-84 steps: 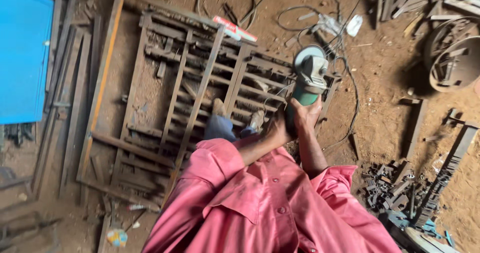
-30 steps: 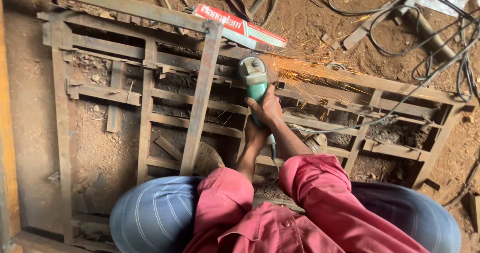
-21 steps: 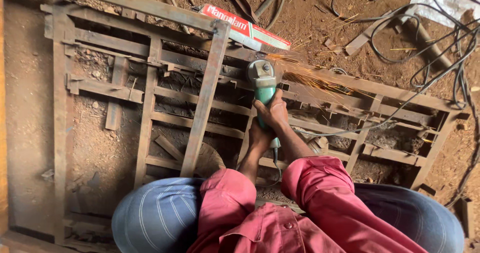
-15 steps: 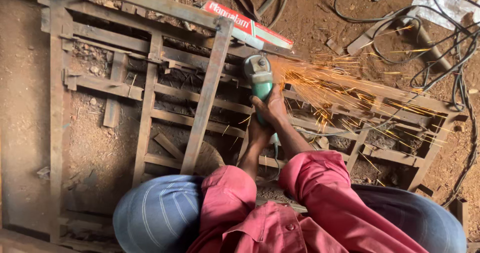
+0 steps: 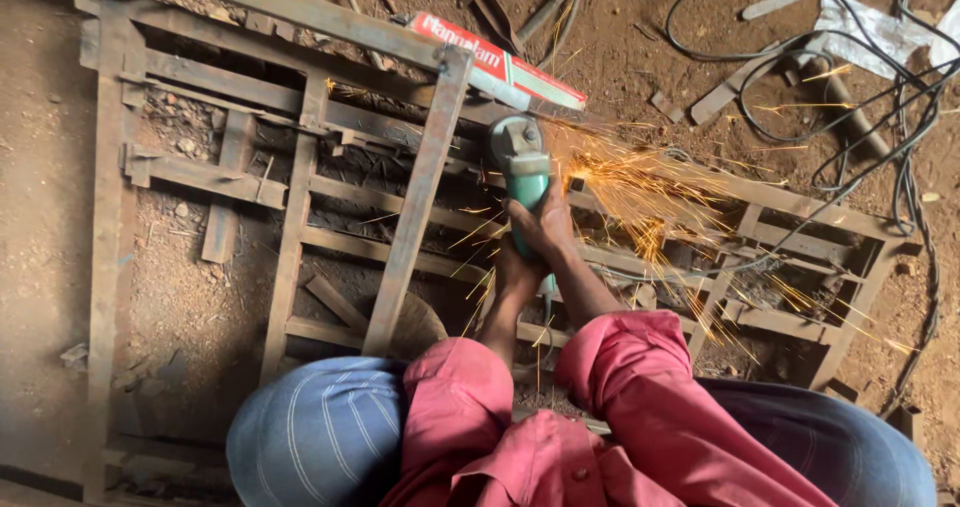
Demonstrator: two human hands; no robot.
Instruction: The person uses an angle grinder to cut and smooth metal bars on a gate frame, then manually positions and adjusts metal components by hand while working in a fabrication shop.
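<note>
Grinder (image 5: pixel 522 172) in both hands, red-white box (image 5: pixel 500 62) behind.

Both hands, right hand (image 5: pixel 545 229) ahead of left hand (image 5: pixel 517 272), grip a green angle grinder (image 5: pixel 522 172) on the rusty metal frame (image 5: pixel 420 182), sparks (image 5: pixel 640 192) spraying right.

Rusty welded steel frame (image 5: pixel 420 182): open gaps left of its diagonal bar; orange sparks (image 5: pixel 640 192) and tangled black cables (image 5: pixel 880 97) crowd its right.
</note>
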